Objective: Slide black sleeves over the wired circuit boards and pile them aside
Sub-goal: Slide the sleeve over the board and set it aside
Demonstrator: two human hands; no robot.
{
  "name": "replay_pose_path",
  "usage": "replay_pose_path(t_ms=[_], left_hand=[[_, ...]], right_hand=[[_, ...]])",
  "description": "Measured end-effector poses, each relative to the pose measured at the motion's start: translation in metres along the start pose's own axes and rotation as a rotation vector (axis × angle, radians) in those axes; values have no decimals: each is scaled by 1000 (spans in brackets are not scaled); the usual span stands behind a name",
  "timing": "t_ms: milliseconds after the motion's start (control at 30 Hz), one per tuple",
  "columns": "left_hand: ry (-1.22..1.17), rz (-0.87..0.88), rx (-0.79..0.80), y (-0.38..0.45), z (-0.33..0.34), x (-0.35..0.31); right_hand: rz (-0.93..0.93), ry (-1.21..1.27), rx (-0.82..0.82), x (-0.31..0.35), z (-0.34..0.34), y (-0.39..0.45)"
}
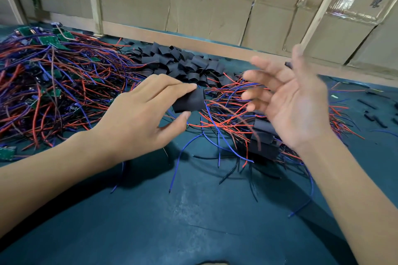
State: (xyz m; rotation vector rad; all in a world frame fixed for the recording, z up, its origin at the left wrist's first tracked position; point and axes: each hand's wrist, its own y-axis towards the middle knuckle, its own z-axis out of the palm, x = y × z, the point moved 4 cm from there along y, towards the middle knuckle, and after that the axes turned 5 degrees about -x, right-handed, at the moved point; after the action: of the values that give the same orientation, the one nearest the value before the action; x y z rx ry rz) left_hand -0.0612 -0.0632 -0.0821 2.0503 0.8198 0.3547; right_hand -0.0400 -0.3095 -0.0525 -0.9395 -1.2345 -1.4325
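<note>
Left hand (137,118) pinched a sleeve (189,101), right hand (288,101) was open and empty; few sleeved boards (263,139) piled, many bare boards (48,41) remained.

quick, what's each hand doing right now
Left hand: pinching a black sleeve between thumb and fingers.
Right hand: open, fingers spread, holding nothing.
</note>
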Motion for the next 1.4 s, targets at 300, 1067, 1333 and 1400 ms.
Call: replay_pose_path(t_ms=[300,1067,1333,1400], left_hand=[[57,50,14,-1,3,1],[780,-492,337,-11,-20,119],[809,-387,302,-1,-17,114],[763,-353,249,-3,-17,111]], right_hand=[[-37,-613,320,-36,35,-19],[11,-860,160,32,-43,-4],[110,-1217,63,21,-55,-3],[31,-1283,67,25,-51,-2]])
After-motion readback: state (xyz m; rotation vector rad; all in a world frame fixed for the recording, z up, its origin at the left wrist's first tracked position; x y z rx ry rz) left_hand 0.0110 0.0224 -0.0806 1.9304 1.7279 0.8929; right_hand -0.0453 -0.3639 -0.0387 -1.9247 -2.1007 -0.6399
